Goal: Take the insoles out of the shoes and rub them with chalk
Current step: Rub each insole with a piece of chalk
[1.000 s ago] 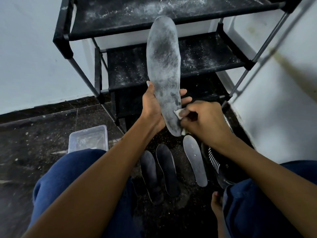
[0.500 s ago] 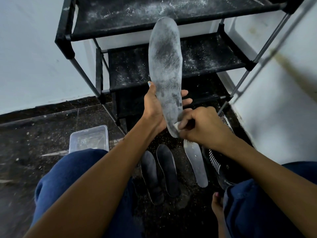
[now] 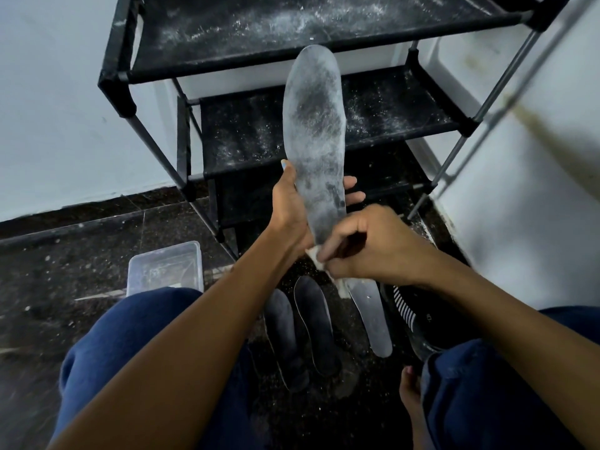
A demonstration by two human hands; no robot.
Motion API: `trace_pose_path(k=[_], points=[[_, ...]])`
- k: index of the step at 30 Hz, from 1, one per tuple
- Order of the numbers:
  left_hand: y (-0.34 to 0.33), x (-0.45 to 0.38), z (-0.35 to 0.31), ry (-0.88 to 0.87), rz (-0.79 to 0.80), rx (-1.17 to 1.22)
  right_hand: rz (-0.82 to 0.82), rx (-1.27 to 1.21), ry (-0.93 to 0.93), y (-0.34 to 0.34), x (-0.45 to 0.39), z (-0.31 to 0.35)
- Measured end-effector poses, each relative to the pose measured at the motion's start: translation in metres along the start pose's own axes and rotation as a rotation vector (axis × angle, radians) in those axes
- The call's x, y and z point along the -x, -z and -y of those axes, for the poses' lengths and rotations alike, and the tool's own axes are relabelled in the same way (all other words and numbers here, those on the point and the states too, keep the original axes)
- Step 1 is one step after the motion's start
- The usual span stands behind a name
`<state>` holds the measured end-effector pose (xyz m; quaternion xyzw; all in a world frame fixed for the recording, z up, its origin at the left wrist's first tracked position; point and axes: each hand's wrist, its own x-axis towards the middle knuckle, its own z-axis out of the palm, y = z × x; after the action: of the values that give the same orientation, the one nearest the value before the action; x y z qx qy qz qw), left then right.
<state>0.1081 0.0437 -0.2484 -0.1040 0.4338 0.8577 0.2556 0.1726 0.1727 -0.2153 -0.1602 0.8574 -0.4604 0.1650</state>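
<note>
Your left hand (image 3: pixel 289 209) holds the insole (image 3: pixel 315 138) upright in front of the shoe rack (image 3: pixel 227 147), thumb along its left edge and fingers wrapped behind its lower half, so that grip is clamped on the insole. The insole's face is dusted grey-white, with a darker patch near its upper middle. Your right hand (image 3: pixel 373 245) pinches a small white piece of chalk (image 3: pixel 315 254) between curled fingers and thumb and presses it against the insole's heel end — the chalk sits right at the bottom edge. Below the held insole, on the dark floor (image 3: pixel 65 254), three more insoles lie side by side: two dark ones (image 3: pixel 311 323) and, to their right, a pale chalked one (image 3: pixel 370 313). Just right of that pale insole a black shoe (image 3: pixel 409 313) with white stripes lies partly hidden by your knee. Left of the rack's foot stands a clear plastic box (image 3: pixel 165 267) — its contents are too blurred to tell.
</note>
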Motion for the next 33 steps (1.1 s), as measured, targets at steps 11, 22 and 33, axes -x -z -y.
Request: trace_pose_path(k=[11, 22, 33], points=[[-0.007, -0.002, 0.010, 0.055, 0.062, -0.012, -0.483, 0.331, 0.179, -0.010, -0.009, -0.012], [-0.012, 0.005, 0.012, 0.068, 0.058, 0.023, -0.653, 0.273, 0.155, -0.006, -0.017, -0.004], [-0.002, 0.004, 0.010, 0.062, 0.048, 0.007, -0.532, 0.229, 0.125, -0.028, -0.004, -0.003]])
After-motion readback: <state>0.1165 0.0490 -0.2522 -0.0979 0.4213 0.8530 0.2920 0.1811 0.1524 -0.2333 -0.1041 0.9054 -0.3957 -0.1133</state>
